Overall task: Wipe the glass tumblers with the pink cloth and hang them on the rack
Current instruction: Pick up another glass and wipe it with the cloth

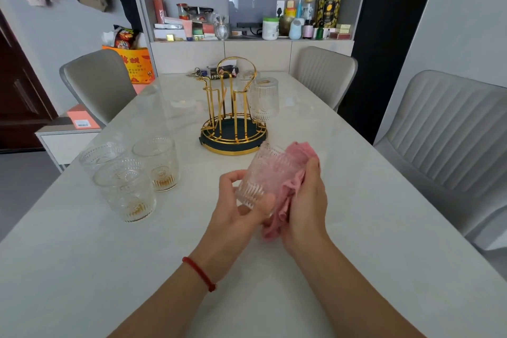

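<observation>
My left hand (241,208) grips a ribbed glass tumbler (260,175) by its base, tilted over the table. My right hand (304,200) holds the pink cloth (290,170), which is pushed into and around the tumbler's far side. Behind them stands a gold wire rack (233,107) on a dark round base. Two tumblers hang upside down on its right side, the nearer one (264,99) in front of the other (247,79). Three more tumblers stand upright at the left: one (157,162), one (100,156) and the nearest (126,189).
The white table (356,200) has grey chairs at the right (450,129), back right (323,74) and back left (101,82). Keys (196,73) and a small packet lie behind the rack. A cluttered shelf lines the back wall.
</observation>
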A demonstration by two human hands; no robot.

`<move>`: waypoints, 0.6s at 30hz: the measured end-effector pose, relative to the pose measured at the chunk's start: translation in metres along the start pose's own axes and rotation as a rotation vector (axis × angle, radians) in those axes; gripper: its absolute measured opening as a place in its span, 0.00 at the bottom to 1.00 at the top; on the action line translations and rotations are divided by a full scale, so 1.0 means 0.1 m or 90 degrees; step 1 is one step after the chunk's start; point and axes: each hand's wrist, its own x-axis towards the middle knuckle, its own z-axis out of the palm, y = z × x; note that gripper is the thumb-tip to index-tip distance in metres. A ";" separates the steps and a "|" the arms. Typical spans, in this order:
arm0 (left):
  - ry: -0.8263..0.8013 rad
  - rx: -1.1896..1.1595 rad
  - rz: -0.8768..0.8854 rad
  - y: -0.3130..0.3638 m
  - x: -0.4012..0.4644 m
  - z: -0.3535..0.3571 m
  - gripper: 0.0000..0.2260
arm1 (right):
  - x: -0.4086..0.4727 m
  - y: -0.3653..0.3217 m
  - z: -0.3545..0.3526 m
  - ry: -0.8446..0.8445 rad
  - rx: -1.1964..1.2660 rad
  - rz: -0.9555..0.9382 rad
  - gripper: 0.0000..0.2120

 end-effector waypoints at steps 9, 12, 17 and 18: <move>-0.032 -0.151 -0.109 0.04 0.07 -0.11 0.30 | 0.00 -0.09 -0.07 -0.059 0.116 0.153 0.22; -0.007 -0.144 -0.143 0.02 0.06 -0.03 0.32 | -0.01 -0.08 -0.05 -0.046 0.125 0.129 0.17; 0.009 0.021 -0.009 0.00 -0.01 0.05 0.28 | -0.02 -0.08 -0.06 -0.027 0.164 0.095 0.17; 0.022 0.033 0.024 0.01 -0.02 0.05 0.26 | -0.04 -0.09 -0.05 -0.036 0.174 0.097 0.19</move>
